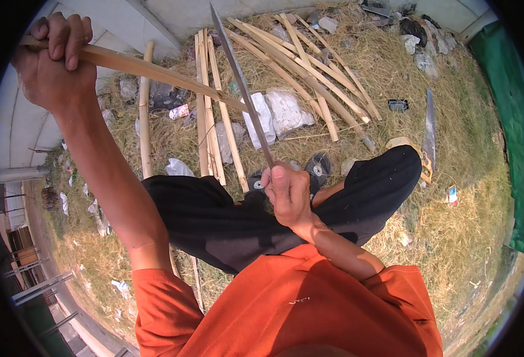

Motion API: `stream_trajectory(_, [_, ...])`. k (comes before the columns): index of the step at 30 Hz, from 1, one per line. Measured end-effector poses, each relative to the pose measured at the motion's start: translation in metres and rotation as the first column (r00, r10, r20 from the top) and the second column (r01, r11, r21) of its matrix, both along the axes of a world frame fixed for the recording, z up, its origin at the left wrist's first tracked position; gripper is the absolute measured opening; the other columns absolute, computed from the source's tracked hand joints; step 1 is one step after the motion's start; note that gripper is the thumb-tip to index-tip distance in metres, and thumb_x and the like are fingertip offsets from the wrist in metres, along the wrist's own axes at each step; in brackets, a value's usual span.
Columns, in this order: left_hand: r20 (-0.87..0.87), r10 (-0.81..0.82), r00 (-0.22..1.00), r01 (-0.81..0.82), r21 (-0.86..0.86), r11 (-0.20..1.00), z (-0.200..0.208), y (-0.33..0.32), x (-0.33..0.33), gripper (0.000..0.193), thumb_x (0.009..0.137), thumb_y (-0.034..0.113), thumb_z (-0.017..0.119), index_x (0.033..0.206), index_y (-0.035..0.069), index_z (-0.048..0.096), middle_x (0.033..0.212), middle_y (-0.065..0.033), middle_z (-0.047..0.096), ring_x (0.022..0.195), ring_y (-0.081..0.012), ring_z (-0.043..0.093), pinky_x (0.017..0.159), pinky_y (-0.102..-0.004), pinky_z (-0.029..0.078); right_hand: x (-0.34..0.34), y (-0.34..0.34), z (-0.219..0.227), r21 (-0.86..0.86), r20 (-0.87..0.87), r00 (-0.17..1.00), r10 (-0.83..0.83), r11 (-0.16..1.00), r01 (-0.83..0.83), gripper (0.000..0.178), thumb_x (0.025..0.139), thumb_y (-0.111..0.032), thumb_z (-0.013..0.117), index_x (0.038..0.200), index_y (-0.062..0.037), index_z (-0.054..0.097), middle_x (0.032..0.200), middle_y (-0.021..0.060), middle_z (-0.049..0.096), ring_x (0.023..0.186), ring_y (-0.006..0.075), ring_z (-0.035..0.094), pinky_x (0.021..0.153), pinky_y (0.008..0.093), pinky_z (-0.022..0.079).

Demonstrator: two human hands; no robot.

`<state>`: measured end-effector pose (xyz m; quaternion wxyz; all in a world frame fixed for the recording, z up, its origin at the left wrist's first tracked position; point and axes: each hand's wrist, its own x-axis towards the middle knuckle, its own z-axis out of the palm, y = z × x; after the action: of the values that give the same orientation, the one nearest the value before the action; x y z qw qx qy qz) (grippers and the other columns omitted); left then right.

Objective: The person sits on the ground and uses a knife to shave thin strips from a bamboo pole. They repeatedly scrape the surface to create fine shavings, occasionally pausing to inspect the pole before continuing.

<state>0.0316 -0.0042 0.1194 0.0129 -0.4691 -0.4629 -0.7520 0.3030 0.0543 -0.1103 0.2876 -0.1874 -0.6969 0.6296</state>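
Observation:
My left hand (pixel 57 65), raised at the upper left, has its fingers wrapped round one end of a split bamboo strip (pixel 149 72). The strip slants down to the right. Its other end meets the edge of a long, narrow machete (pixel 241 80); whether the blade has cut into it I cannot tell. My right hand (pixel 287 189) grips the machete in front of my knees, blade pointing up and slightly left. The handle is hidden inside that fist.
Split bamboo strips (pixel 309 65) lie in a loose pile on dry grass ahead. More strips (pixel 217 113) and a bamboo pole (pixel 145 113) lie left of it. Pale stones (pixel 287 112) sit between. A handsaw (pixel 430 128) lies right of my knee. Walls (pixel 205 21) and green sheeting (pixel 506 119) stand around.

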Motion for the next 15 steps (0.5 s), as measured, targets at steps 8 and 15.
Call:
stream_trajectory(8, [0.000,0.063,0.998,-0.063,0.046,0.997,-0.007,-0.007,0.019,0.032,0.099,0.029,0.034,0.075,0.010,0.043,0.050,0.0008,0.031,0.040,-0.0096,0.024,0.054,-0.0265,0.026,-0.005,0.007,0.022,-0.022,0.218,0.974,0.069,0.998,-0.066,0.057,0.103,-0.041,0.039,0.066,0.0008,0.054,0.046,0.0083,0.045,0.048,0.0215,0.052,0.050,0.0343,0.039])
stream_trajectory(15, [-0.002,0.105,0.994,-0.105,0.017,0.994,-0.007,-0.003,0.025,0.051,0.102,0.051,0.031,0.075,0.010,0.042,0.050,-0.0006,0.030,0.040,-0.0098,0.024,0.053,-0.0264,0.025,-0.023,0.007,-0.036,0.010,0.536,0.841,0.071,0.996,-0.091,0.065,0.100,-0.045,0.042,0.068,0.0085,0.061,0.061,0.0302,0.053,0.064,0.0488,0.057,0.063,0.0509,0.042])
